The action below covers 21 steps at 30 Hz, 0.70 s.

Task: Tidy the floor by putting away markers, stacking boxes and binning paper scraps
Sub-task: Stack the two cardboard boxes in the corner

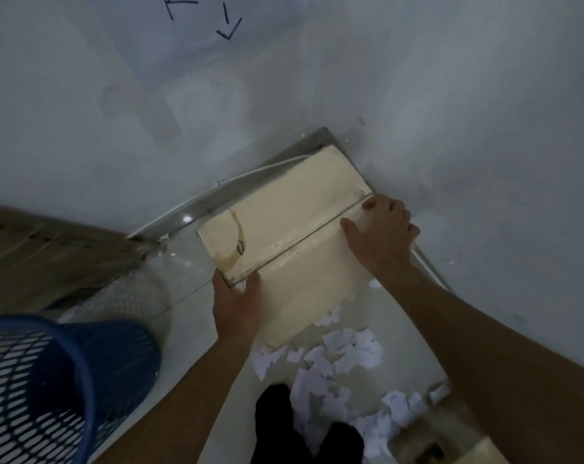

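A closed beige cardboard box (pixel 290 229) sits in the corner where two pale walls meet, its taped seam running across the top. My left hand (pixel 235 306) grips the box's near left edge, thumb on top. My right hand (pixel 381 234) lies flat on the top near the right end, fingers curled over the far side. Several torn white paper scraps (pixel 337 356) are scattered on the glossy floor just below the box. A blue mesh bin (pixel 59 383) stands at the lower left. No markers are visible.
A brown wooden surface (pixel 49 252) runs along the left wall. A white cable (pixel 250 177) follows the skirting behind the box. My dark-clothed leg (pixel 284 426) is at the bottom centre. Another cardboard piece (pixel 451 437) lies at the bottom right.
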Tool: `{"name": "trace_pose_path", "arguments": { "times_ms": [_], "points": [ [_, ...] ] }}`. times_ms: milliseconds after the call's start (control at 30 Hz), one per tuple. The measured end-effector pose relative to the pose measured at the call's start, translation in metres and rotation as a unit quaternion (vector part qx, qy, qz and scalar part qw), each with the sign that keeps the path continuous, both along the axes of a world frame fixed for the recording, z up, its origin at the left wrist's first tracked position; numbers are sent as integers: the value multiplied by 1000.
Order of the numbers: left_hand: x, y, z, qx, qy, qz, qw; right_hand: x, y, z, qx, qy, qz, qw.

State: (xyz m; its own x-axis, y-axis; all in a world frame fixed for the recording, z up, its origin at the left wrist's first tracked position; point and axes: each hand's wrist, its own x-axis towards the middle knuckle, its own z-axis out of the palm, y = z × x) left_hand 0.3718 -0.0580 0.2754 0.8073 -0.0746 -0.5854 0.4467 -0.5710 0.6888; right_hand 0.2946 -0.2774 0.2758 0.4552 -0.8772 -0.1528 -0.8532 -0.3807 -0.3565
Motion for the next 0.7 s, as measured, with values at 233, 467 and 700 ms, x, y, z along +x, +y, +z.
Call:
{"name": "trace_pose_path", "arguments": {
  "times_ms": [233, 467, 700],
  "points": [
    [59, -42, -60, 8, 6, -10, 1000, 52, -47, -54, 40, -14, 27, 999],
    [83, -74, -111, 34, 16, -3, 999, 80, -70, -107, 46, -35, 20, 998],
    [90, -85, -152, 57, 16, -25, 998, 82, -84, -146, 82, -31, 43, 995]
  ]
}}
